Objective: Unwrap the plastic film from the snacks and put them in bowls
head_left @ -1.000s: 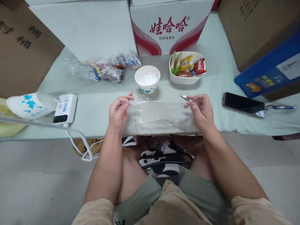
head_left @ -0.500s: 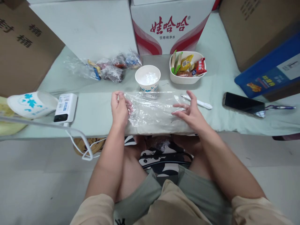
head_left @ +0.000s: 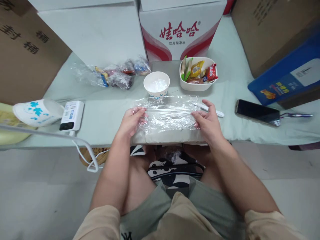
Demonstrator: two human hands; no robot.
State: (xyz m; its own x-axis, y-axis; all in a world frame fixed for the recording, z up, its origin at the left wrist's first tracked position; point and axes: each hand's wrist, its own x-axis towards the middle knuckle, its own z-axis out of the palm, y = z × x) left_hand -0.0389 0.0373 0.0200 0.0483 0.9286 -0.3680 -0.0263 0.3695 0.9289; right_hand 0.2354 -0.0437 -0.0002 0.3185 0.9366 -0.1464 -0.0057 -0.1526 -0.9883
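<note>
A clear plastic bag is stretched sideways just above the front of the table. My left hand pinches its left part between thumb and fingers. At the other side, my right hand grips the bag, thumb against the fingers, with the index finger raised. Right behind the bag stands a white paper cup with blue leaf print and something pale and shiny inside. A white-handled knife or similar slim tool lies partly hidden behind my right hand.
Behind are a white tub of packaged snacks, several plastic-wrapped items and a white carton. A phone lies right. Left are a power bank with a cable, and a tipped paper cup.
My left hand has moved right and slightly down to a new hold on the bag. My right fingers have closed on its other side, and the bag is drawn into tighter folds.
</note>
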